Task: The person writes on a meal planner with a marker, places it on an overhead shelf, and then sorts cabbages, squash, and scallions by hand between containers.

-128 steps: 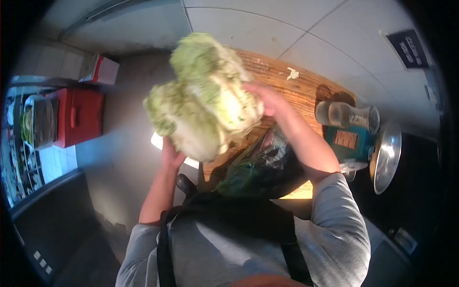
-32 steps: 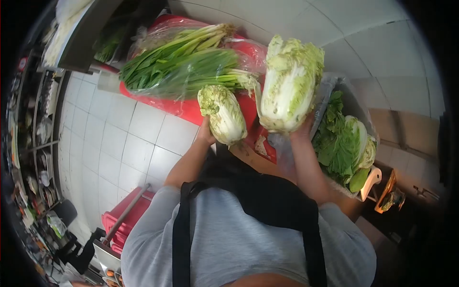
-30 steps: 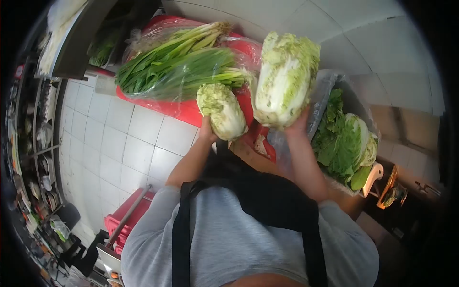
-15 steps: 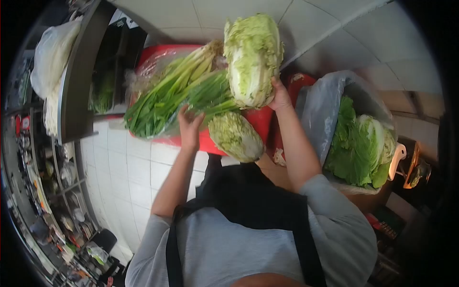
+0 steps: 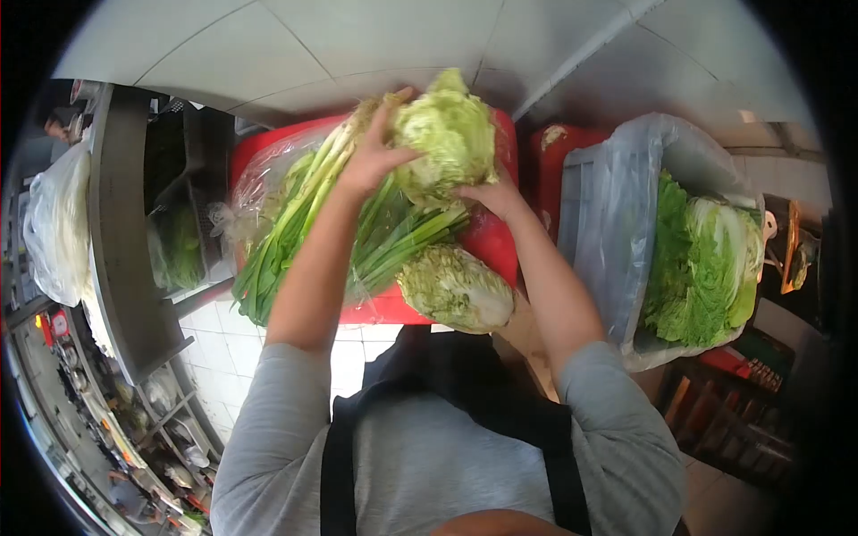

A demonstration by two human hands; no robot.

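Observation:
Over the red surface (image 5: 502, 234), a large napa cabbage (image 5: 447, 138) is between my two hands. My left hand (image 5: 374, 154) is at its left side, thumb stretched over the leaves and fingers apart. At the cabbage's lower right, my right hand (image 5: 497, 189) grips it from the side, its thumb pointing left. A second napa cabbage (image 5: 458, 290) lies on the front edge of the red surface, below my hands. Long green leeks or scallions (image 5: 308, 210) in clear plastic lie to the left, partly behind my left forearm.
At the right stands a plastic-lined grey crate (image 5: 609, 201) holding leafy greens (image 5: 702, 268). On the left is a metal shelf (image 5: 134, 232) with a bagged white item (image 5: 58, 228) and a dark crate (image 5: 207, 179). A tiled wall (image 5: 384, 40) rises behind.
The smaller cabbage was set down on the red surface and my left hand let it go. My left hand has since moved up to the larger cabbage, which now lies lower, over the red surface.

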